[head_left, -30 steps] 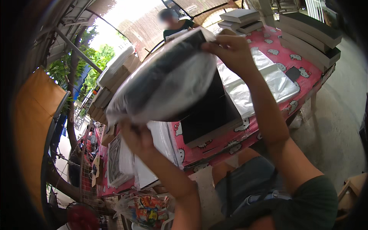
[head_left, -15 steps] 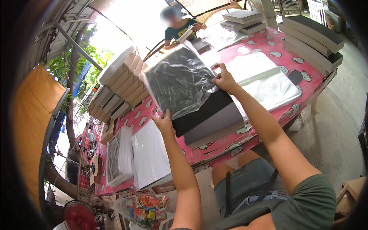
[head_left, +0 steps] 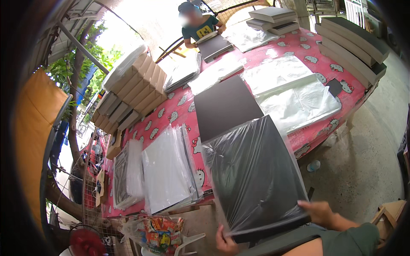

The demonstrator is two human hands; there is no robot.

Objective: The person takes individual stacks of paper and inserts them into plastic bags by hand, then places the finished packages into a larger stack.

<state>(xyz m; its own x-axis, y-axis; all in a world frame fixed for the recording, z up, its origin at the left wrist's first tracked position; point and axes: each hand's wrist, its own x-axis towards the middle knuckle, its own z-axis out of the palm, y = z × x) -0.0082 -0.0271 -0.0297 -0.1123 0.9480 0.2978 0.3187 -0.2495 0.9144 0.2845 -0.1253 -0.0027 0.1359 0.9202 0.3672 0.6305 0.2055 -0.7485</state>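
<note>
A large black sheet in a clear plastic sleeve [head_left: 254, 170] slants from the table's front edge toward my body. At its lower left corner my left hand [head_left: 225, 241] is closed on the edge. My right hand [head_left: 318, 212] grips the lower right edge, its fingers partly under the sheet. A dark strip at the near end sticks out of the plastic. Just beyond, a stack of black sheets [head_left: 226, 106] lies on the table. White sheets in clear plastic [head_left: 168, 170] lie left of the sleeve, and clear plastic sleeves [head_left: 299, 100] to the right.
A pink patterned cloth covers the table [head_left: 181, 102]. Brown boxes [head_left: 141, 85] are piled at the left, thick dark-topped stacks [head_left: 354, 51] at the right. Across the table a person [head_left: 200, 27] handles dark sheets. A bag of colourful packets [head_left: 160, 234] sits below.
Both hands have drawn the sleeved black sheet down and toward my body from over the table. The stack of black sheets now shows more fully. The person opposite has lowered their sheet.
</note>
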